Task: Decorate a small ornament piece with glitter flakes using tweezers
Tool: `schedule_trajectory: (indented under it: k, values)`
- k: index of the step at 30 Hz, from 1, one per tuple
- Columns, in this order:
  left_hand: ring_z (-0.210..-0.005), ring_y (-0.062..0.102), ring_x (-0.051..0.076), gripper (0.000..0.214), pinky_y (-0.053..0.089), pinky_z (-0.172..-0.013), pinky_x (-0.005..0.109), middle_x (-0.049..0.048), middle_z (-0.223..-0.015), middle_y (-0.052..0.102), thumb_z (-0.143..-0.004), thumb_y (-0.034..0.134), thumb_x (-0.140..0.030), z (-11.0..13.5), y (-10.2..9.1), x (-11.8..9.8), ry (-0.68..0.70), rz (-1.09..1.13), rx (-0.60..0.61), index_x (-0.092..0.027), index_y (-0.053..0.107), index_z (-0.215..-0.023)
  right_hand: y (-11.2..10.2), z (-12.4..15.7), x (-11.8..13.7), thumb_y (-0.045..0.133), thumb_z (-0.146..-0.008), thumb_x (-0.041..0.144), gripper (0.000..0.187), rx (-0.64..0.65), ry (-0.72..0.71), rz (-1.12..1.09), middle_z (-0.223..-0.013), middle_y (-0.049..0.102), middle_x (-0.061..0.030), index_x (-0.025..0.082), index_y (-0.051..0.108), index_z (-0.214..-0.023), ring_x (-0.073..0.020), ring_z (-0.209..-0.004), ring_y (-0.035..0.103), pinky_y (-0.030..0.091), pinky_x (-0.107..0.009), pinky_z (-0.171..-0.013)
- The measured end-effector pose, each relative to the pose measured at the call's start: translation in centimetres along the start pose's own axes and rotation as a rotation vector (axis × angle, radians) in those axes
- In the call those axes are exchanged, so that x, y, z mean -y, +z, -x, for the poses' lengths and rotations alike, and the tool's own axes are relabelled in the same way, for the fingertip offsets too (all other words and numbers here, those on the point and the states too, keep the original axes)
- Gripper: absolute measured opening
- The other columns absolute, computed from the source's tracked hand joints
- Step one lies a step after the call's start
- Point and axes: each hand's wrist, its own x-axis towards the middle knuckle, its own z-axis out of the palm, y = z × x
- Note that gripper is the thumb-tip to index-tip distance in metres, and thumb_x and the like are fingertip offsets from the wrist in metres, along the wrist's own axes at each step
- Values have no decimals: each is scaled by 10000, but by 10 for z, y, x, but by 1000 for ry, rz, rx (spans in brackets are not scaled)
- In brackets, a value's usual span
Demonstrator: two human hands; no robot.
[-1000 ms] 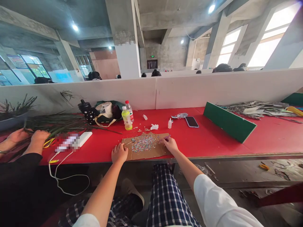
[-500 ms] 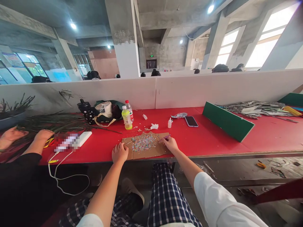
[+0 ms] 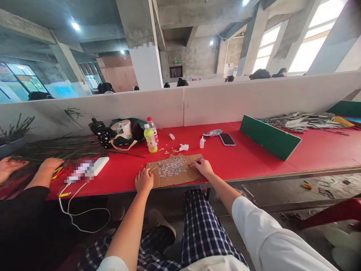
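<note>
- A brown cardboard sheet (image 3: pixel 180 180) lies at the near edge of the red table (image 3: pixel 254 158), its long axis along that edge. It carries a heap of tiny multicoloured bits (image 3: pixel 172 166) (too small to tell apart).
- The left hand (image 3: pixel 143 180), at the sheet's left end, pinches a thin pale stick (image 3: pixel 153 169) that slants away and rightward, tip toward the heap.
- The right hand (image 3: pixel 205 168), at the right end, pinches a slim purple stick (image 3: pixel 197 161) whose free end points left at the heap.

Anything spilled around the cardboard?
A few pale bits lie scattered on the red table just beyond the cardboard, off the bead pile. The stick in the left hand and purple tool in the right hand look fine.
</note>
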Motion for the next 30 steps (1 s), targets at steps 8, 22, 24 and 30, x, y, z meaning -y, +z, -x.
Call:
schedule_trajectory:
  k: [8,22,24,30]
  values:
    - [-1214,649,246,364,563,-1063,496,101,-1347,656,-1019,651,-427,-2,-2,3,-22,-41,40,-186,650,-1291,-1,1,0,657,-1028,412,302,-43,-3,48,-1222,710,-82,184,680,-1225,-210,-1039,709,622,-415,-907]
    - [-1188,662,240,356,582,-1036,483,98,-1319,669,-1016,660,-419,-1,-3,2,-29,-77,44,-176,654,-1277,0,14,14,636,-1042,379,281,-8,-276,104,-1381,665,-103,220,683,-1269,-237,-1196,672,582,-475,-1038]
    - [-1185,664,239,356,584,-1033,481,98,-1315,670,-1016,661,-417,-1,-3,2,-27,-76,41,-175,655,-1276,-1,14,15,634,-1043,382,279,-1,-286,119,-1370,670,-102,218,684,-1263,-234,-1184,676,585,-472,-1033]
    - [-1181,667,240,361,587,-1028,483,97,-1307,673,-1013,667,-415,-2,-1,2,-33,-73,34,-168,654,-1275,-5,18,14,647,-1036,385,277,-20,-283,174,-1312,692,-96,198,687,-1236,-228,-1144,690,598,-461,-1000]
